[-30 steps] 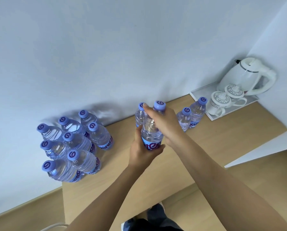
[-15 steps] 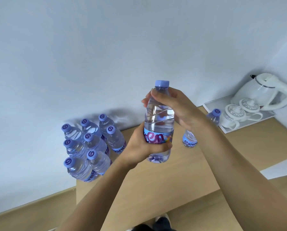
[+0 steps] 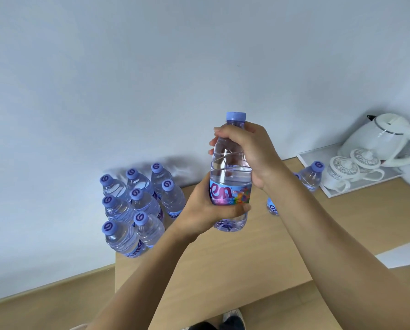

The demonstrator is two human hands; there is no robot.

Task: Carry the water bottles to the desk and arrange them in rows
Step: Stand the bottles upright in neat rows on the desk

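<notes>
A water bottle (image 3: 230, 172) is held upright above the desk (image 3: 223, 263), left hand (image 3: 206, 210) gripping its label, right hand (image 3: 249, 151) its neck, with eight grouped bottles (image 3: 137, 206) already placed and more apparently unarranged.

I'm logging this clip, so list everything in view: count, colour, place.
held bottle: one, clear with purple cap and blue-pink label, upright above the desk in both hands
grouped bottles: eight, clear with purple caps, standing together at the desk's left end by the wall
bottles by the tray: at least two, same kind, partly hidden behind the right arm
desk: one, light wood, against the wall
tray: one, white, far right of desk
kettle: one, white, on the tray
lidded cups: two, white, on the tray
left hand: grips the label
right hand: grips the upper body
</notes>
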